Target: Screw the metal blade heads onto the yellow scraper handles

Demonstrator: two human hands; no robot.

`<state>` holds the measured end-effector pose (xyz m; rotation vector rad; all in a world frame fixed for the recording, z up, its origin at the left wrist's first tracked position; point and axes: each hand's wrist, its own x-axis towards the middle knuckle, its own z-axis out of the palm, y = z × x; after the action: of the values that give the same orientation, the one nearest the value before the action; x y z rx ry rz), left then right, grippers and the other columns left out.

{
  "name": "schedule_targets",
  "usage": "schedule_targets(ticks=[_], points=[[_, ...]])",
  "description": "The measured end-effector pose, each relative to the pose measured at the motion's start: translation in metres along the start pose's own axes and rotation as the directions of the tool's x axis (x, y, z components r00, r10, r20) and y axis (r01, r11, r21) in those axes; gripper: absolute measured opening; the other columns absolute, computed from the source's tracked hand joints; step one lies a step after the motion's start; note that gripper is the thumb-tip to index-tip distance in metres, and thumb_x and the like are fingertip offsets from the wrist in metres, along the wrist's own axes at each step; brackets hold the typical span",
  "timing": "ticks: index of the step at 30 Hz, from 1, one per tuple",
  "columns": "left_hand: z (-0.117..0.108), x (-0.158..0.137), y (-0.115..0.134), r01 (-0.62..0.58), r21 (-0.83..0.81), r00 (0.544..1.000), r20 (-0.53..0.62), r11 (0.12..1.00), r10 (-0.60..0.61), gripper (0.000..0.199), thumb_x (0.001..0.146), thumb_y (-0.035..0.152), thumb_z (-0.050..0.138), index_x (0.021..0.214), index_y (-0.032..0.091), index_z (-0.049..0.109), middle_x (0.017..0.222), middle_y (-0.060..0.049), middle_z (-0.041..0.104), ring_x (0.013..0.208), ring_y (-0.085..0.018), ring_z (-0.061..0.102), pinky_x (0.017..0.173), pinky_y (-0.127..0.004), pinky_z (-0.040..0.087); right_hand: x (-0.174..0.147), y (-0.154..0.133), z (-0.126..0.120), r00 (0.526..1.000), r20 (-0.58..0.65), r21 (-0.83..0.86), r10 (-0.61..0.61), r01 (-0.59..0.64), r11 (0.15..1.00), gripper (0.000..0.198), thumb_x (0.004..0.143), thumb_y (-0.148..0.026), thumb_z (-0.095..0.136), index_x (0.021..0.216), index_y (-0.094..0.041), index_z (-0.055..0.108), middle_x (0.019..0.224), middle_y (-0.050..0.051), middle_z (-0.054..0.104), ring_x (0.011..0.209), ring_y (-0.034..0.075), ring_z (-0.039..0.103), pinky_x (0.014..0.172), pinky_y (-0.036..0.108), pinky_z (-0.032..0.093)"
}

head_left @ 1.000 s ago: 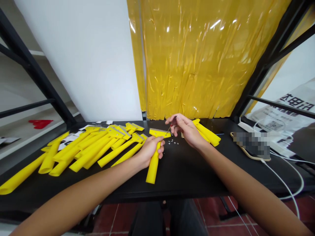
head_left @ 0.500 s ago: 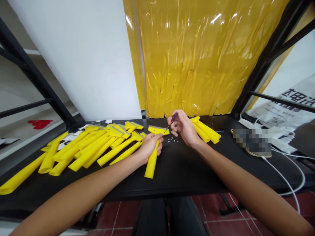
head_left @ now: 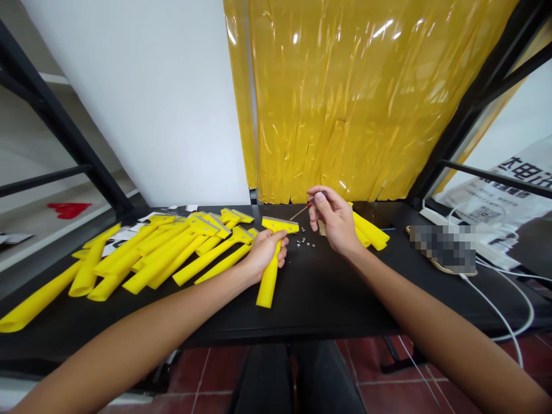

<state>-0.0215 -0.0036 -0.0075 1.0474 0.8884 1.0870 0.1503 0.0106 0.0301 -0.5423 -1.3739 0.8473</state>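
My left hand point(head_left: 268, 253) is closed around the neck of a yellow scraper point(head_left: 268, 286), whose wide head with a grey metal edge points away from me. In my right hand point(head_left: 333, 219) is a screwdriver point(head_left: 301, 212), its thin shaft pointing left toward the scraper head. The shaft's tip lies close to the head's far edge; whether it touches, I cannot tell. Most of the screwdriver handle is hidden by my fingers. Several tiny screws and nuts point(head_left: 303, 241) lie on the black table point(head_left: 319, 293) between my hands.
Many yellow scrapers point(head_left: 172, 259) are piled on the left over white papers. A few more scrapers point(head_left: 374, 230) lie behind my right wrist. At the right rest a phone point(head_left: 444, 248) and white cables point(head_left: 513, 310). Yellow plastic sheeting point(head_left: 345, 103) and a white panel point(head_left: 142, 103) stand behind.
My right hand has drawn back to the right with the screwdriver, whose shaft now slants lower and has left the screw area of the head. The left hand still holds the scraper.
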Motion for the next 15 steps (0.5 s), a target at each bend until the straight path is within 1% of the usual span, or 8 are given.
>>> schedule_targets(ticks=[5,9,15], points=[[0.0011,-0.0012,0.0019,0.008,0.016,1.0,-0.008,1.0,-0.008,0.026,0.088,0.027,0.064,0.072,0.019,0.046,0.064,0.003,0.05,0.038,-0.006,0.04,0.033,-0.021,0.035,-0.0008,-0.0009,-0.0007,0.999,0.035,-0.005,0.015,-0.015,1.0,0.027,0.094,-0.048,0.062,0.106,-0.024,0.066,0.088,0.001,0.056,0.054,0.006,0.048,0.04,0.02,0.041],[0.0024,-0.0029,0.0041,0.028,0.021,1.0,-0.002,0.999,-0.028,0.029,0.089,0.028,0.064,0.069,0.019,0.045,0.059,0.004,0.049,0.036,-0.005,0.039,0.034,-0.021,0.035,-0.0026,0.0034,0.0002,0.998,0.063,-0.026,0.03,-0.029,0.999,0.028,0.093,-0.049,0.062,0.106,-0.024,0.066,0.085,0.0,0.057,0.052,0.006,0.047,0.04,0.02,0.04],[0.0019,-0.0026,0.0041,0.035,0.033,0.999,-0.007,0.999,-0.035,0.03,0.088,0.031,0.066,0.068,0.019,0.046,0.056,0.004,0.046,0.036,-0.005,0.039,0.035,-0.02,0.035,-0.0024,0.0054,-0.0009,0.995,0.091,-0.032,0.039,-0.036,0.999,0.029,0.093,-0.049,0.062,0.109,-0.024,0.067,0.088,0.001,0.057,0.053,0.007,0.047,0.04,0.02,0.04]])
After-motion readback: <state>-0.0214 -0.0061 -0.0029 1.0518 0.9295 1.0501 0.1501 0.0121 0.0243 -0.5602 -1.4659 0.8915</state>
